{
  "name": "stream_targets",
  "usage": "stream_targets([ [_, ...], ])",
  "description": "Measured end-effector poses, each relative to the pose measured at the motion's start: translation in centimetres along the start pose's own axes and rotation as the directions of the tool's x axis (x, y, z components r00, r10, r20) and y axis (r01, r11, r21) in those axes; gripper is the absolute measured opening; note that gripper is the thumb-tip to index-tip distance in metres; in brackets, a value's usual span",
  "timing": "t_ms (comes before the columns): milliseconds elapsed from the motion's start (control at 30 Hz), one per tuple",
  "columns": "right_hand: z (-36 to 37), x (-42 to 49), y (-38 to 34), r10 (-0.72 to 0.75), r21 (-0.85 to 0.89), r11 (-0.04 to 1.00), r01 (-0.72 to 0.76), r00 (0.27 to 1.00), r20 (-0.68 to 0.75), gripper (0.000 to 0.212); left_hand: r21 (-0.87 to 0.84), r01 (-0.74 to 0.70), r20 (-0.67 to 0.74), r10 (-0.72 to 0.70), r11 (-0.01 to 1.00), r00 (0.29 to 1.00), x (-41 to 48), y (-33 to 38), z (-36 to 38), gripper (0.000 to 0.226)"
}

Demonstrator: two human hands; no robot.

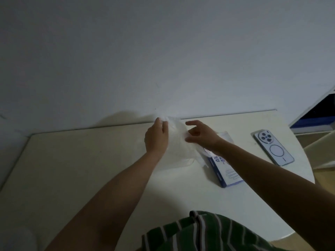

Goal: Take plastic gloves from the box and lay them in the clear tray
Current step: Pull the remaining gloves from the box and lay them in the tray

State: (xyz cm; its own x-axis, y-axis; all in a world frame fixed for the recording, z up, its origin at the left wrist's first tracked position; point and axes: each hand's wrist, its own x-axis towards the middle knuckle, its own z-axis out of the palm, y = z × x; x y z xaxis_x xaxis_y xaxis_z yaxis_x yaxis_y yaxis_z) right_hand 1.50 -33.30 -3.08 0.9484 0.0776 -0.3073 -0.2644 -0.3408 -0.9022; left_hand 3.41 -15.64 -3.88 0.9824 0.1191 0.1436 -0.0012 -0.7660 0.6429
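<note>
Observed at the far edge of the table [81, 169], close to the wall [163, 51]: one glove [176, 129], held up in the air between both hands. Thin, translucent, milky-white film, barely distinguishable from the wall behind it. Crumpled and puckered at the top, near the left hand [156, 137]; spread wider and smoother lower down. Finger shapes of the glove not resolvable. Lower part draped down over the tray [189, 163], with a faint strip trailing right toward the open end of the box [224, 169]; cannot tell whether touching either.

Left hand: back toward the camera, thumb and fingertips pinched on the bunched top of the glove.

Right hand [201, 134]: index straight, thumb and remaining fingers curled in on the glove's right edge — gripping the film there, as far as visible in the dim light.

Tray: clear, almost invisible, made out only by a rounded near corner and faint rim lines. Set on the table directly under the hands, just left of the box. Contents not discernible.

Box: flat, blue and white with print, lying on its side under the right forearm, just beside the tray's corner.

Elsewhere: phone [273, 148] face down, well right of the box; striped green shirt [208, 232] at the bottom edge.
</note>
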Motion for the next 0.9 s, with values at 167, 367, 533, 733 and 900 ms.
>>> stream_targets([
  [167, 1.4, 2.3, -0.6, 0.007, -0.019, 1.000, -0.014, 0.943, -0.334, 0.027, 0.239, 0.013, 0.004, -0.014, 0.971, 1.000, 0.0, -3.4, -1.4, 0.036],
  [367, 4.8, 1.8, -3.4, -0.581, -0.371, 0.810, 0.454, 0.709, -0.400, 0.025, 0.359, 0.070, 0.069, -0.101, 0.931, 0.993, 0.3, -6.3, -1.8, 0.028],
  [533, 8.1, 2.9, -3.2, -0.226, -0.393, 0.892, 0.224, 0.973, 0.041, 0.022, 0.389, 0.087, 0.142, -0.153, 0.917, 0.978, 0.4, -6.9, -1.9, 0.019],
  [733, 10.1, 3.8, -0.6, 0.186, -0.527, 0.850, -0.014, 0.943, 0.276, 0.052, 0.562, -0.151, 0.077, 0.131, 0.813, 0.988, 0.4, -7.1, -1.8, 0.039],
  [900, 11.2, 4.6, 0.8, 0.214, -0.459, 0.887, -0.053, 0.928, 0.306, 0.055, 0.366, -0.152, 0.413, -0.014, 0.918, 0.910, 0.3, -6.6, -0.8, 0.029],
])
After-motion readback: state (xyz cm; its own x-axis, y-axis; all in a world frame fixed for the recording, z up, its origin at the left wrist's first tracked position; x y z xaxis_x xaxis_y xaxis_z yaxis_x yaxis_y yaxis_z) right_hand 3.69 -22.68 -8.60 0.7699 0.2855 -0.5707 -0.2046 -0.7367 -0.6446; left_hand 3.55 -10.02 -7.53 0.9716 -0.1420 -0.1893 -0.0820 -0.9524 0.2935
